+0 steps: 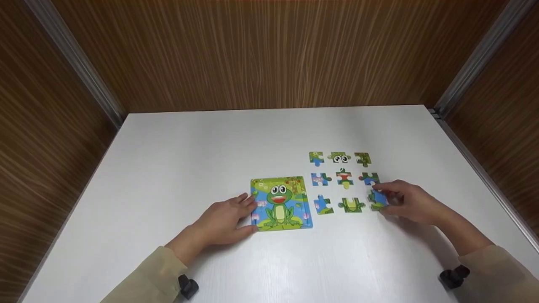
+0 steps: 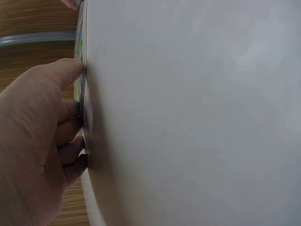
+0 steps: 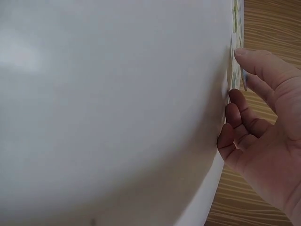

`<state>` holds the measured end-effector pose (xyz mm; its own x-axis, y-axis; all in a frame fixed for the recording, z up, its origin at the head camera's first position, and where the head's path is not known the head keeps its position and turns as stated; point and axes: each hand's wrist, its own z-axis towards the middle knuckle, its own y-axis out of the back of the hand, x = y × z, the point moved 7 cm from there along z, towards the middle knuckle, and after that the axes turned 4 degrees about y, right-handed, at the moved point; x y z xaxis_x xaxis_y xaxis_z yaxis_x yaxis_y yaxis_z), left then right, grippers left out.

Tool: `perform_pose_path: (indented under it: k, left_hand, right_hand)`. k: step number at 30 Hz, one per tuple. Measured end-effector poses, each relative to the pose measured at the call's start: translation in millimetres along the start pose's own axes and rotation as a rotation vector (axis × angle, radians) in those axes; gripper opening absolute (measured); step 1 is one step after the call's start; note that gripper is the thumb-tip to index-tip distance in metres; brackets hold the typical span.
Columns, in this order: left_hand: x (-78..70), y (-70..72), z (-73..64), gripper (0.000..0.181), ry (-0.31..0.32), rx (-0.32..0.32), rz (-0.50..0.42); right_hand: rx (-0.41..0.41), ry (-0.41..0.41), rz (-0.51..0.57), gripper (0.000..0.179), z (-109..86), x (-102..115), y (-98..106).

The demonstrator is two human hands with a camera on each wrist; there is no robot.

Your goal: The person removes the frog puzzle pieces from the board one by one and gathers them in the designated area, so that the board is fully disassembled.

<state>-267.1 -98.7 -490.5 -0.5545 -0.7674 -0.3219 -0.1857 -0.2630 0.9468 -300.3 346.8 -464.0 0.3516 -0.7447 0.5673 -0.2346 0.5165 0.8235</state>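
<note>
A square frog puzzle board [image 1: 281,206] lies flat on the table, showing a green frog on a blue and green ground. My left hand [image 1: 229,219] rests at its left edge, thumb by the near corner and fingertips farther up the side. To the right, my right hand [image 1: 414,204] pinches the lower-right jigsaw piece [image 1: 377,200], blue and green, between thumb and index finger. In the right wrist view this piece [image 3: 244,80] appears edge-on and tilted.
Several loose jigsaw pieces lie in spaced rows right of the board, including a frog-eyes piece [image 1: 340,158], a mouth piece [image 1: 344,178] and a belly piece [image 1: 351,205]. Wood-grain panels [image 1: 273,54] wall the white table [image 1: 189,147] at the back and sides.
</note>
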Motion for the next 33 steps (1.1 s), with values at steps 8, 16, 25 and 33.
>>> perform_pose_path:
  k: [8,16,25,33]
  left_hand:
    - [1.0,-0.7,0.8,0.069,0.009,0.012,0.002]
    - [3.2,-1.3,2.4,0.069,0.011,0.010,0.012]
    - [6.4,0.2,6.0,0.068,0.019,0.003,-0.009]
    - [8.2,6.9,10.7,0.065,0.029,0.002,-0.045]
  right_hand:
    - [0.025,-0.007,-0.034,0.063,2.1,-2.0,-3.0]
    - [0.051,-0.034,-0.001,0.065,3.4,-3.4,-3.6]
    - [0.050,-0.059,0.014,0.067,6.0,-5.7,-3.6]
    - [0.015,-0.078,0.002,0.063,14.5,-3.3,1.5]
